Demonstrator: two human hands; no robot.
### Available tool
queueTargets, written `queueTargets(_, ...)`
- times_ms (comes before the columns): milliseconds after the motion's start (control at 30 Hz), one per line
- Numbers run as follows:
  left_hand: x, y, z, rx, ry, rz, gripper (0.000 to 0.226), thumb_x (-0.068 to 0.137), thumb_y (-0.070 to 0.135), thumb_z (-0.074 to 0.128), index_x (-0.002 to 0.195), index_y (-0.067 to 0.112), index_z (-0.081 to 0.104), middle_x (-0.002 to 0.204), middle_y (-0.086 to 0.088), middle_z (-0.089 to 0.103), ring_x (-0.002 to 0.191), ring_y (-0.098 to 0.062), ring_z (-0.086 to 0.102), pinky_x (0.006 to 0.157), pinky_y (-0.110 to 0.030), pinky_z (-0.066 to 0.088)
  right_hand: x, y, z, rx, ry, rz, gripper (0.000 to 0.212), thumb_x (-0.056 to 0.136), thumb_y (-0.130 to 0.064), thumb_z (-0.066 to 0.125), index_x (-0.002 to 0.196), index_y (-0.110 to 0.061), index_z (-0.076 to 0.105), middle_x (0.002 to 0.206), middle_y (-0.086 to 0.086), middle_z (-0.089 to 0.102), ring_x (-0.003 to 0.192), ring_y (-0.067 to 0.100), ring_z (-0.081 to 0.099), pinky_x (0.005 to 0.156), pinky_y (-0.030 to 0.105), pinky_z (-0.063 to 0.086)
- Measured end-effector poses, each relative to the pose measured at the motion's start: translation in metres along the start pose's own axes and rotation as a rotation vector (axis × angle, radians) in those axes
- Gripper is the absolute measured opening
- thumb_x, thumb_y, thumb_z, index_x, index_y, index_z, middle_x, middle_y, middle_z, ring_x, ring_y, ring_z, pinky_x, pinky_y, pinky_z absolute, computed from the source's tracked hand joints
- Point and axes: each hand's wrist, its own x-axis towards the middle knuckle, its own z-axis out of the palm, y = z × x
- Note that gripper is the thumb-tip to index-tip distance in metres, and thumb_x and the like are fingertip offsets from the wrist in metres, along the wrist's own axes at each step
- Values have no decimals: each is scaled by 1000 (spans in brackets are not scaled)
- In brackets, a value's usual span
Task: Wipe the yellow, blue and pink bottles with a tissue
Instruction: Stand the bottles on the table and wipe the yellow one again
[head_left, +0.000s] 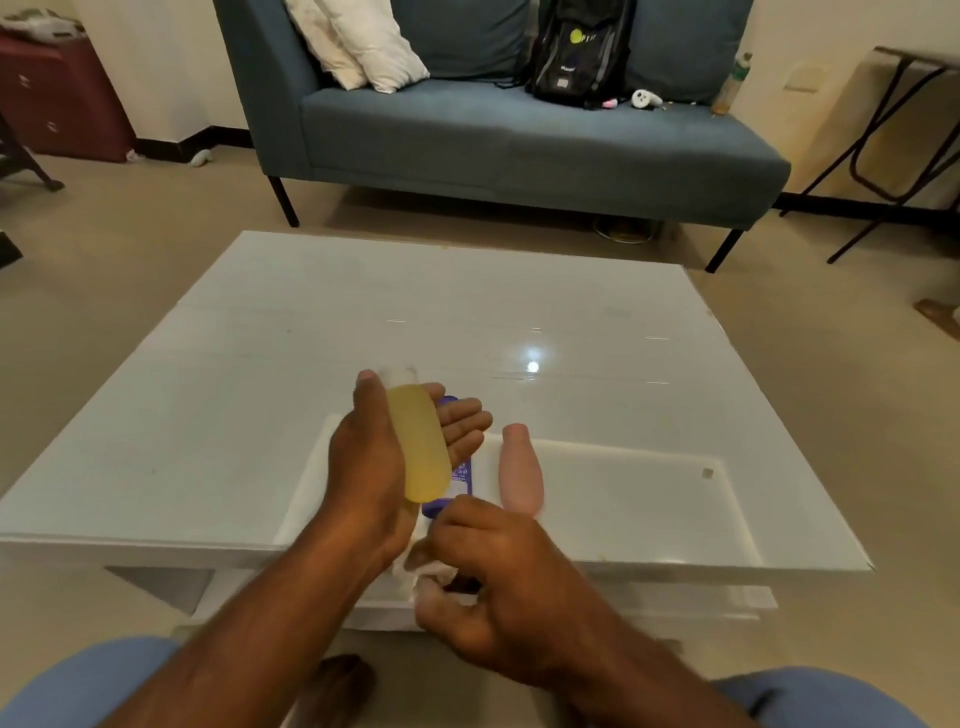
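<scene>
My left hand (374, 457) holds the yellow bottle (420, 444) above the table, cap end pointing away from me, lying across the palm with the thumb on its left side. Under it lies the blue bottle (457, 486), mostly hidden by the hand and the yellow bottle. The pink bottle (521, 470) lies on the table just to the right, apart from both hands. My right hand (498, 571) is nearer to me, below the yellow bottle's base, closed on a crumpled white tissue (426, 571).
The bottles rest over the glass panel of a white low table (260, 364). A blue sofa (519, 140) with pillows and a black backpack (582, 52) stands beyond the table. A folding table (904, 130) is at the far right.
</scene>
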Motion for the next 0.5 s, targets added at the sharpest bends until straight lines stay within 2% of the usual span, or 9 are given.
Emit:
queueTargets(33, 1, 3, -1, 29, -11, 17, 67, 100, 59, 24, 103, 4, 62, 99, -24, 74, 87, -35, 74, 74, -39, 61, 1, -3, 0, 17, 66, -32, 20, 90, -29, 69, 104, -18, 75, 99, -13, 66, 90, 1, 60, 91, 20, 51)
queueTargets(100, -3, 6, -1, 96, -19, 45, 68, 100, 59, 26, 100, 4, 65, 96, -21, 76, 87, -35, 75, 74, -42, 61, 5, -3, -8, 58, 327, -83, 9, 84, -17, 73, 92, -13, 72, 91, -11, 67, 82, 4, 61, 94, 28, 50)
queueTargets(133, -6, 5, -1, 119, -3, 50, 67, 100, 59, 26, 97, 6, 67, 94, -20, 76, 86, -35, 75, 78, -45, 60, 8, 0, -16, 78, 440, -75, 9, 82, -14, 73, 90, -13, 71, 90, -11, 67, 81, 6, 63, 88, 27, 52)
queueTargets(200, -9, 1, 1, 200, 33, 52, 63, 100, 58, 27, 82, 19, 72, 88, -12, 78, 82, -31, 73, 83, -44, 58, 13, 8, -31, 109, 576, -17, 12, 84, -18, 72, 95, -13, 71, 92, -8, 69, 85, 7, 66, 75, 15, 52)
queueTargets(267, -14, -6, 4, 285, 56, 73, 59, 94, 67, 31, 77, 29, 73, 82, -3, 77, 80, -27, 71, 80, -45, 59, 13, 16, -38, 108, 602, 28, 13, 88, -13, 73, 100, -13, 73, 97, -7, 70, 91, 9, 68, 74, 12, 53)
queueTargets(333, -18, -13, 3, 357, 19, 103, 58, 82, 82, 30, 92, 38, 67, 93, 1, 74, 86, -22, 70, 78, -43, 59, 14, 19, -33, 79, 579, 25, 18, 88, -4, 78, 103, -13, 74, 99, -7, 71, 93, 7, 68, 75, 11, 54)
queueTargets(367, -21, -15, 3, 390, 36, 145, 52, 83, 79, 27, 90, 40, 61, 89, 8, 72, 82, -13, 69, 71, -33, 58, 15, 19, -31, 54, 567, 4, 20, 87, -1, 80, 103, -12, 74, 98, -7, 70, 92, 4, 67, 75, 9, 52)
queueTargets(433, -25, -16, 1, 404, 61, 229, 41, 97, 61, 22, 77, 41, 53, 64, 21, 69, 64, 1, 67, 54, -17, 50, 16, 19, -26, 45, 540, -27, 19, 86, 1, 81, 100, -11, 74, 95, -7, 68, 88, 3, 65, 75, 9, 49)
queueTargets(500, -29, -15, 2, 422, 21, 267, 50, 100, 55, 20, 73, 41, 60, 61, 30, 67, 60, 8, 66, 53, -16, 49, 13, 19, -22, 44, 496, -30, 17, 85, -3, 81, 96, -11, 72, 94, -9, 67, 86, 4, 64, 75, 10, 48)
